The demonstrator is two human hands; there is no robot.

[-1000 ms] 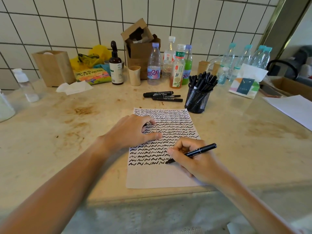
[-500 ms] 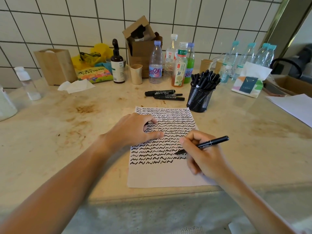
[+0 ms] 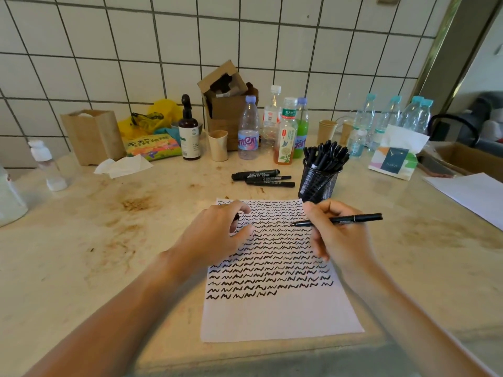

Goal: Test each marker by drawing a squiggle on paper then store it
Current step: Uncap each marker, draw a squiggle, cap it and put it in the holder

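A white paper (image 3: 275,317) covered with rows of black squiggles lies in front of me on the counter. My right hand (image 3: 340,240) grips a black uncapped marker (image 3: 353,219) above the paper's upper right part, its tip pointing left. My left hand (image 3: 215,235) hovers over the paper's upper left with curled fingers that pinch a small dark marker cap (image 3: 236,216), which is mostly hidden. A black mesh cup (image 3: 317,186) holding several black markers stands just behind the paper. Three more black markers (image 3: 261,178) lie on the counter to the left of the cup.
Bottles (image 3: 249,134), paper cups (image 3: 218,145), a brown cardboard box (image 3: 226,104) and a dark pump bottle (image 3: 189,137) line the tiled wall. A tissue pack (image 3: 394,159) and a second white sheet (image 3: 473,197) lie at the right. The counter's front edge runs just below the paper.
My right hand lifted the marker off the bottom row of squiggles and moved it up toward the mesh cup. My left hand rose off the paper toward the marker's tip.
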